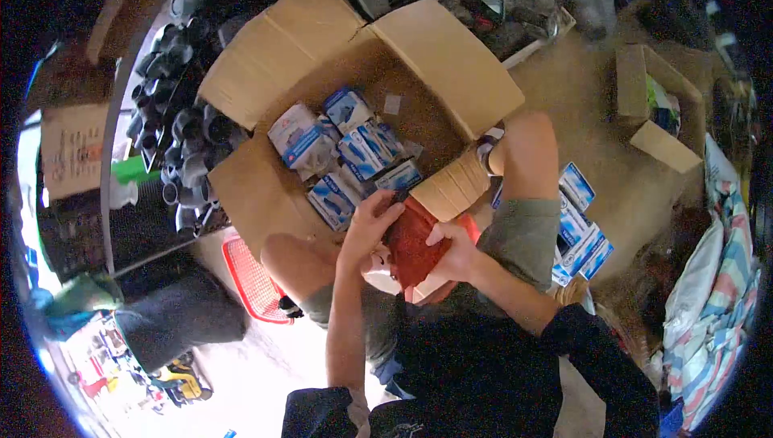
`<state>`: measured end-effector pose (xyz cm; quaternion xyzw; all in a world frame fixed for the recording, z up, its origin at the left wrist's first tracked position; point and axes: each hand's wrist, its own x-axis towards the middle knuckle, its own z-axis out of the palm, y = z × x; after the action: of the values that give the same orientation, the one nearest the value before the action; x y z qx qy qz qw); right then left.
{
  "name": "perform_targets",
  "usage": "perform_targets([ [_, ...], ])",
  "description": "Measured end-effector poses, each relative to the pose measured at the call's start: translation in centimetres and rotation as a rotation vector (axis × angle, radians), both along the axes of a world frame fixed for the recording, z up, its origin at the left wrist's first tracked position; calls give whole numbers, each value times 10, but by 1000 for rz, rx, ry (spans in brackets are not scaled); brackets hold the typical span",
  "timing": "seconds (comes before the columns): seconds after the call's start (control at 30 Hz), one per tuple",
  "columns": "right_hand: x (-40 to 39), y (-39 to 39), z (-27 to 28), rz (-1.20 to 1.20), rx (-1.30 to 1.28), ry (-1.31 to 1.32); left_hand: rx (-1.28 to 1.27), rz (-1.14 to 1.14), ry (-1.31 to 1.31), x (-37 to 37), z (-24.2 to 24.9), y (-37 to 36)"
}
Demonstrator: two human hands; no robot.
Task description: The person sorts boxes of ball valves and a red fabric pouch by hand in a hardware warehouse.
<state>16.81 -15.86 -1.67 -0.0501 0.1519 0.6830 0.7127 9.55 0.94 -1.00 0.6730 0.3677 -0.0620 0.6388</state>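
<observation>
I sit over an open cardboard box [266,188] holding several blue-and-white packets [362,148]. Both hands grip a red mesh bag [412,246] held above my lap. My left hand [368,227] holds its upper left edge, fingers curled near a small dark object at the bag's top. My right hand [453,251] clasps the bag's right side. A white object shows just under the bag, partly hidden.
More blue-and-white packets [578,225] lie on the floor by my right knee. A red plastic basket [254,281] sits at my left leg. Dark pipe fittings [173,140] fill a rack at left. Smaller cardboard boxes [652,104] stand at right, striped cloth [721,277] beyond.
</observation>
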Motion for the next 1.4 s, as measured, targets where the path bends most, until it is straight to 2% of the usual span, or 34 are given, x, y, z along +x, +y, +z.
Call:
perform_targets([
  [0.07, -1, -2, -7, -4, -46, 53, -27, -38, 39, 9, -9, 12],
  [0.2, 4, 2, -2, -146, -78, 92, -306, 9, 64, 46, -51, 50],
  [0.23, 4, -1, -7, -130, -91, 97, 14, 10, 86, 49, -91, 65],
  [0.27, 4, -4, -12, -114, -105, 103, 333, 5, 102, 44, -152, 82],
  [0.3, 0, -8, -16, -91, -172, 125, 652, -2, 113, 42, -187, 89],
  [0.33, -5, -13, -20, -66, -239, 143, 820, -176, 246, 49, -186, 81],
  [0.4, -23, -14, -35, -165, -118, 237, 1149, -528, 499, 70, -187, 69],
  [0.43, -32, -14, -42, -209, -55, 287, 1213, -752, 524, 72, -215, 80],
  [0.5, -48, -21, -51, -216, -33, 362, 1353, -826, 502, 70, -272, 93],
  [0.6, -19, -19, -13, -93, -325, 252, 1304, -777, 641, 79, -292, 89],
  [0.67, 5, -16, 7, -176, -314, 214, 1145, -659, 754, 98, -267, 77],
  [0.7, 13, -24, 7, -137, -306, 163, 1128, -701, 888, 109, -266, 77],
  [0.8, 12, -26, -2, -224, -265, 194, 1127, -590, 849, 106, -287, 91],
  [0.9, 14, -26, 1, -207, -329, 205, 1149, -602, 744, 101, -270, 96],
  [1.0, 18, -24, 4, -166, -392, 172, 1100, -454, 640, 95, -243, 83],
  [1.1, 9, -27, -2, -182, -411, 153, 1139, -99, 521, 79, -236, 81],
  [1.2, 3, -24, -2, -188, -458, 188, 1040, -29, 447, 66, -226, 96],
  [1.33, 12, -9, 6, -220, -571, 147, 976, 32, 527, 60, -224, 107],
  [1.4, -15, -19, -34, -181, -394, 30, 826, 89, 461, 50, -220, 132],
])
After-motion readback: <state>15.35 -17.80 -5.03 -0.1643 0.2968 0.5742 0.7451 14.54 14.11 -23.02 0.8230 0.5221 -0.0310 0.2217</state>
